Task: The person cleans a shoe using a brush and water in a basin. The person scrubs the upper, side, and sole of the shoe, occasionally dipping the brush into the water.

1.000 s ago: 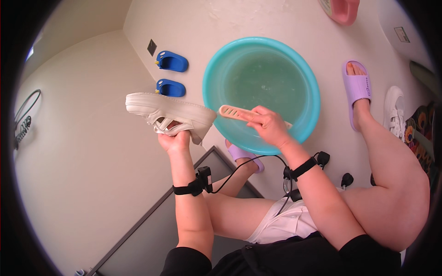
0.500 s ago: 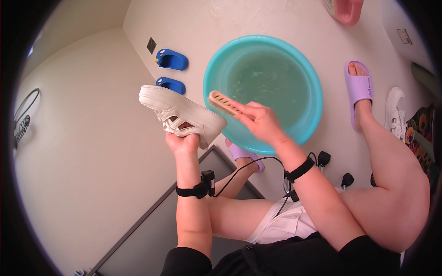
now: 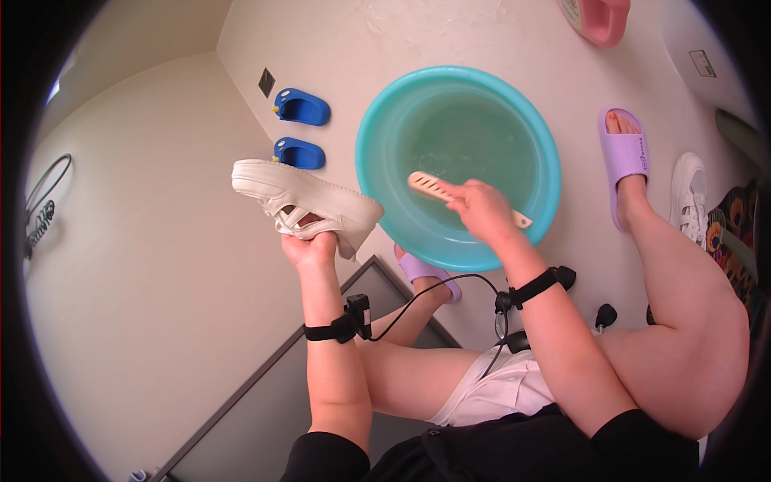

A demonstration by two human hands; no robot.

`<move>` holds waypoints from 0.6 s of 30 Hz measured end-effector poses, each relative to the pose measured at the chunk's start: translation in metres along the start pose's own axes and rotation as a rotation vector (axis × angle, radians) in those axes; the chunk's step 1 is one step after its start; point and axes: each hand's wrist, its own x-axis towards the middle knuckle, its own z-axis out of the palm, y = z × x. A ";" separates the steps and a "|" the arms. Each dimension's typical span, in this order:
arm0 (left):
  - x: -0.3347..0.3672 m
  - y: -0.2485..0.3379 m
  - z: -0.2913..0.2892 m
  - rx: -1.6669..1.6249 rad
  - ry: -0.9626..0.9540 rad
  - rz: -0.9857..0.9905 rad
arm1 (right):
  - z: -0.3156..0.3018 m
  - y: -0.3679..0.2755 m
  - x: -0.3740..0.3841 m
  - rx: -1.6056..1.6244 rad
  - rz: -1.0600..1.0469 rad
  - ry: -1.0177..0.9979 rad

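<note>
Head view, my only feed. Left hand point(image 3: 309, 247) sits left of centre, raised, its fingers mostly lost in the opening of a white shoe point(image 3: 321, 197); I read it as holding the shoe from below. The shoe lies directly above that hand in the frame, tipped so the thick sole faces the upper edge, one end pointing left, the other reaching toward the basin point(image 3: 549, 169).

Right hand point(image 3: 482, 210), just right of centre, is closed around the middle of a pale brush point(image 3: 430, 187), slotted head to the left, handle end poking out at lower right. Brush and hand are over the lower part of the turquoise basin; I cannot tell whether the bristles meet the water point(image 3: 474, 136). The shoe is to the left of the right hand, with a gap between it and the brush head.

Around them: blue clogs point(image 3: 301, 108) at upper left, near the shoe; lilac slipper point(image 3: 623, 157) on a foot at right; second shoe point(image 3: 688, 193), also white, on the floor beyond it; pink container point(image 3: 602, 22) at the upper right edge.
</note>
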 end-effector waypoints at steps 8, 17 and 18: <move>-0.009 -0.005 0.005 -0.003 0.007 -0.062 | -0.005 -0.030 0.007 -0.064 0.175 0.088; -0.030 -0.024 0.012 0.059 -0.080 -0.294 | -0.012 -0.093 0.015 0.574 -0.147 0.176; -0.031 -0.029 0.012 0.057 -0.083 -0.299 | -0.011 -0.098 0.016 0.632 -0.154 0.162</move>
